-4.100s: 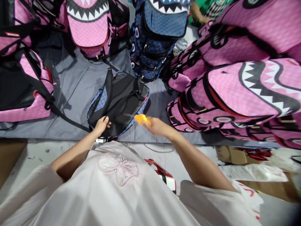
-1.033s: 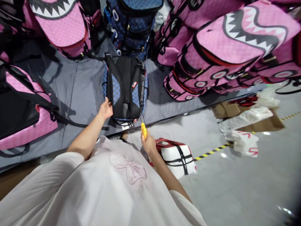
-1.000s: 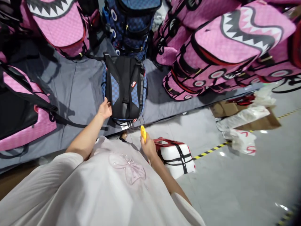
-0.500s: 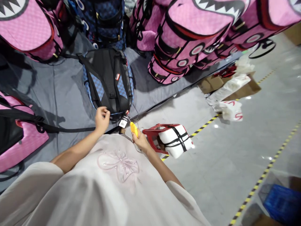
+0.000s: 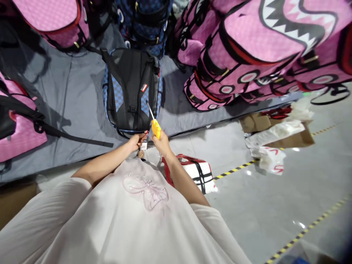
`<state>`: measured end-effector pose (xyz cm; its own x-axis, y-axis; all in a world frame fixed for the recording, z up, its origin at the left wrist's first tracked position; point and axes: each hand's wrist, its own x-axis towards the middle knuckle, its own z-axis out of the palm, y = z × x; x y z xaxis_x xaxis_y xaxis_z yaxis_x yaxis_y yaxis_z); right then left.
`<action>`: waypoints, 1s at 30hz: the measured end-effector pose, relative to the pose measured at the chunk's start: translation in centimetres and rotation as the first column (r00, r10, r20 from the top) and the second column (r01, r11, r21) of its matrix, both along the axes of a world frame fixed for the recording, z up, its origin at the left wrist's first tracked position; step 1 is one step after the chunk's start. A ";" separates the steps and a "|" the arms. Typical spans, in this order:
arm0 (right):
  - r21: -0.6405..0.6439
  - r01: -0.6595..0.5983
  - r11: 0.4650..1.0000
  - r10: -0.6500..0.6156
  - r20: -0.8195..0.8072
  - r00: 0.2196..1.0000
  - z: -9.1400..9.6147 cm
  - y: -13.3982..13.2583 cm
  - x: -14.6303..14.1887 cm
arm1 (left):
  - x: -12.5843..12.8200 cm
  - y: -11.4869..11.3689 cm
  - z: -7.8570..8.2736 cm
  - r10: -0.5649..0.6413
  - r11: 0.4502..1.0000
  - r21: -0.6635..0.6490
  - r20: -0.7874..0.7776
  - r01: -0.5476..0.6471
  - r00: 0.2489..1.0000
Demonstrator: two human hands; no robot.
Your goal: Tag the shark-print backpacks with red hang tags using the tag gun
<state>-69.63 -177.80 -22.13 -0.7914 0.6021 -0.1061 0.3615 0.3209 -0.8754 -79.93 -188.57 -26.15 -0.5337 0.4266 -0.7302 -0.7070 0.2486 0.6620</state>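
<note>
A blue checkered backpack (image 5: pixel 131 90) lies back-side up on the grey sheet (image 5: pixel 74 95), its black straps facing me. My left hand (image 5: pixel 136 139) is closed at the bag's near bottom edge, pinching something small next to a white hang tag (image 5: pixel 143 145). My right hand (image 5: pixel 162 142) grips a yellow-handled tool (image 5: pixel 156 128) whose thin metal tip points up over the bag's lower right part. Both hands are close together just in front of my chest.
Pink shark-mouth backpacks (image 5: pixel 264 47) are stacked at the right and top left, blue ones (image 5: pixel 143 22) behind. A red stool with a white cushion (image 5: pixel 196 172) stands by my right arm. Cardboard and plastic bags (image 5: pixel 277 135) lie on the floor at right.
My left hand slid from the bag's left side down to its bottom edge by the tag and closed. My right hand lifted the yellow tool toward the bag.
</note>
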 end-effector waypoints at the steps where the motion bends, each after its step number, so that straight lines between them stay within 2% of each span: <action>1: 0.016 -0.075 0.997 0.075 -0.025 0.997 -0.4 1.0 -1.4 | 0.5 0.5 -0.4 0.030 0.999 -0.028 -0.043 -0.031 0.999; 5: 0.046 -0.333 0.942 0.335 -0.038 0.942 -2.1 4.5 -4.9 | 2.4 1.9 -2.1 0.144 0.963 -0.181 -0.286 -0.200 0.948; 8: 0.030 -0.415 0.909 0.415 -0.002 0.910 -3.4 6.2 -5.6 | 3.4 2.3 -2.6 0.160 0.914 -0.272 -0.442 -0.301 0.883; 10: 0.023 -0.437 0.899 0.437 0.012 0.899 -4.3 7.0 -5.5 | 4.0 2.5 -2.4 0.122 0.889 -0.319 -0.523 -0.327 0.843; 11: 0.027 -0.447 0.894 0.447 0.015 0.894 -4.7 7.3 -5.4 | 4.3 2.5 -2.2 0.066 0.874 -0.363 -0.567 -0.322 0.821; 13: 0.055 -0.473 0.879 0.473 0.007 0.881 -5.4 7.8 -5.2 | 4.8 2.4 -1.7 -0.123 0.820 -0.501 -0.627 -0.278 0.769; 16: 0.124 -0.520 0.845 0.525 0.000 0.851 -6.1 8.4 -4.8 | 5.4 2.1 -1.0 -0.477 0.666 -0.728 -0.585 -0.164 0.656; 18: 0.171 -0.535 0.827 0.541 0.013 0.841 -6.2 8.8 -4.7 | 5.4 1.8 -0.6 -0.683 0.563 -0.823 -0.513 -0.073 0.520; 20: 0.205 -0.539 0.817 0.538 0.067 0.840 -6.0 9.0 -4.5 | 5.2 1.2 0.0 -0.806 0.487 -0.873 -0.452 -0.007 0.382; 22: 0.223 -0.548 0.806 0.526 0.154 0.836 -5.6 9.1 -4.4 | 4.4 0.1 0.8 -0.850 0.449 -0.893 -0.420 0.023 0.317; 25: 0.241 -0.564 0.790 0.508 0.259 0.822 -4.7 8.9 -4.2 | 2.3 -3.2 2.3 -0.865 0.404 -0.915 -0.382 0.001 0.324; 28: 0.245 -0.581 0.776 0.503 0.314 0.805 -4.1 8.4 -4.2 | -0.3 -7.0 3.5 -0.873 0.314 -0.947 -0.316 -0.066 0.372; 30: 0.245 -0.596 0.764 0.505 0.347 0.790 -3.7 8.0 -4.5 | -1.3 -8.6 3.7 -0.866 0.259 -0.958 -0.288 -0.126 0.408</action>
